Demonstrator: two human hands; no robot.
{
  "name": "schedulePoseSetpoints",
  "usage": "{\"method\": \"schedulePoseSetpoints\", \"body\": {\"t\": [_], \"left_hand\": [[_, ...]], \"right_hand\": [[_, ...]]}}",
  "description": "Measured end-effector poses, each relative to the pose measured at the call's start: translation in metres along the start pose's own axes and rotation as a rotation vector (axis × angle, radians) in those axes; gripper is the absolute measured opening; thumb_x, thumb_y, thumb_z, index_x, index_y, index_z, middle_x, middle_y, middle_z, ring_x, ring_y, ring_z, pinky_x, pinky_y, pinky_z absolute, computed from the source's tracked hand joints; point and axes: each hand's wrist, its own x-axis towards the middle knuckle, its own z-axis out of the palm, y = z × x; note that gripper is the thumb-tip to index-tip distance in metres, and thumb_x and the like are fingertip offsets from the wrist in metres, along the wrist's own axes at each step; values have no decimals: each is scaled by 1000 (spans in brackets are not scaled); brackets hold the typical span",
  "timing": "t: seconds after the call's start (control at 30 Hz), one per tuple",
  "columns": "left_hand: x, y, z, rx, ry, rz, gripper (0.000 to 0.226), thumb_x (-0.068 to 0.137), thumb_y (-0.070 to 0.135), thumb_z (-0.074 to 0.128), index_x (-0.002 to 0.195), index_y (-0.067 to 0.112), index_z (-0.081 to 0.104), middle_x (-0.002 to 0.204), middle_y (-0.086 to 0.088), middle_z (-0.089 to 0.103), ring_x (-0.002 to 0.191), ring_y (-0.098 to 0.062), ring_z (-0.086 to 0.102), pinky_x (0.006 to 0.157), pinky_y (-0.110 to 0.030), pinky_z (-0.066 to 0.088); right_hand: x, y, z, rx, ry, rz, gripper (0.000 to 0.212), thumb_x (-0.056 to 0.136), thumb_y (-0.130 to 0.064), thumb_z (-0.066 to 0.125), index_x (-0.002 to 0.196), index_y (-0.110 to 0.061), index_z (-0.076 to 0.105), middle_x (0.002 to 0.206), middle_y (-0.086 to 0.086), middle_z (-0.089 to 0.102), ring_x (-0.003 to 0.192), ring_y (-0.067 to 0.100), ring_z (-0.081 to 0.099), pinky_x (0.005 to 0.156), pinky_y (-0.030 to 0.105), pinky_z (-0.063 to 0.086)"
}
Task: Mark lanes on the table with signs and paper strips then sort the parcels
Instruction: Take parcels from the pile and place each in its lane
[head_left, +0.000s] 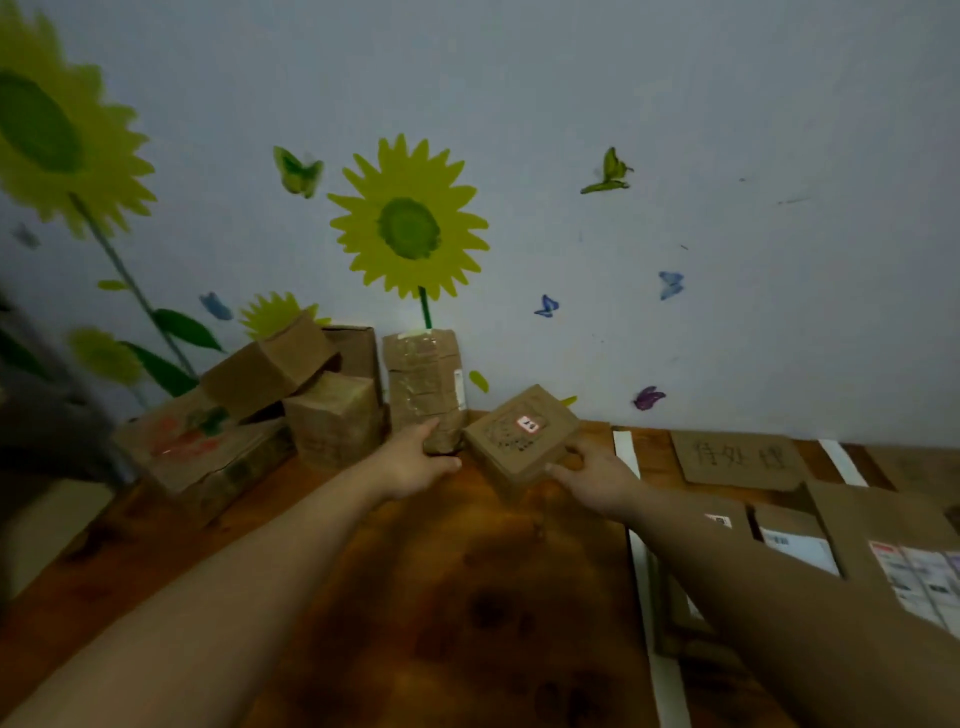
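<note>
Both forearms extended forward, left hand (415, 464) and right hand (594, 475) gripping.

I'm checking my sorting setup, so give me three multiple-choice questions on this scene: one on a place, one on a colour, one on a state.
1. Where does the sign lie?
A. between two strips
B. on the parcel pile
C. on the wall

2. What colour are the strips?
A. red
B. white
C. black

3. What is the right hand doing?
A. resting empty
B. pinching a strip
C. holding the flat parcel

Answers:
1 A: a strip lies at each side of it.
2 B: both show white on the table.
3 C: its fingers curl round the parcel's edge, while the left hand grips the tall parcel.
</note>
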Motion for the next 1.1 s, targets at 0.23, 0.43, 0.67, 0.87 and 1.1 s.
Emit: {"method": "schedulePoseSetpoints", "body": {"t": [0.23,0.43,0.67,0.87,1.1], "left_hand": [[107,2,23,111,-169,85,68,87,34,63,145,18,32,149,-6,35,132,-18,36,111,-32,26],[167,-6,50,104,-213,111,51,91,22,60,137,11,42,140,-10,45,125,-25,45,102,-27,33],[180,-22,75,-43,-293,-36,63,91,27,59,144,17,28,140,-8,47,125,-25,46,97,-30,37],[153,-25,63,-247,-294,-90,54,94,36,50,143,20,34,141,-8,46,120,-26,51,94,-34,42],[92,4,8,-692,-220,-69,57,92,65,20,84,32,65,55,3,60,52,-15,55,58,-30,46]], "right_hand": [[66,22,33,131,4,119,29,98,-25,50,126,-19,54,132,5,55,105,10,52,85,25,41],[90,36,73,393,4,359,35,93,-31,58,126,-22,50,124,0,61,95,6,60,72,21,48],[95,38,91,487,129,504,43,97,-28,50,137,-16,39,126,6,58,109,23,59,92,42,51],[78,32,69,519,129,510,36,95,-20,56,128,-18,43,107,-1,59,95,20,63,80,38,57],[34,-30,37,670,344,288,35,87,-49,60,114,-43,39,101,-14,58,82,2,58,52,12,48]]}}
